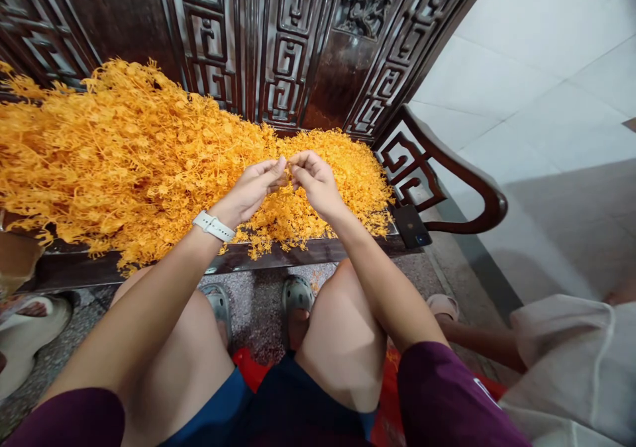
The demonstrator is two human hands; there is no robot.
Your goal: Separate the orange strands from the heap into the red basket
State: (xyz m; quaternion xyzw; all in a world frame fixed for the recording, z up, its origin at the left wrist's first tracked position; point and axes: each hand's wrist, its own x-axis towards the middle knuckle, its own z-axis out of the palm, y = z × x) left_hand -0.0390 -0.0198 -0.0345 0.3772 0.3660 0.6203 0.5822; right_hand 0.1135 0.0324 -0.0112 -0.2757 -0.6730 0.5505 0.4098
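A large heap of orange artificial flower pieces, thin and stringy with small spiky heads, covers the seat of a dark carved wooden bench. Over the heap's right part, my left hand and my right hand meet at the fingertips. Both are closed in a pinch, thumbs against fingers. A small orange flower piece shows between them, mostly covered by the fingers. On my left wrist sits a pale watch strap.
A dark phone lies at the seat's right end, beside the curved armrest. Another person in light clothing is close on my right. A shoe of someone else shows at left. Something red is under me.
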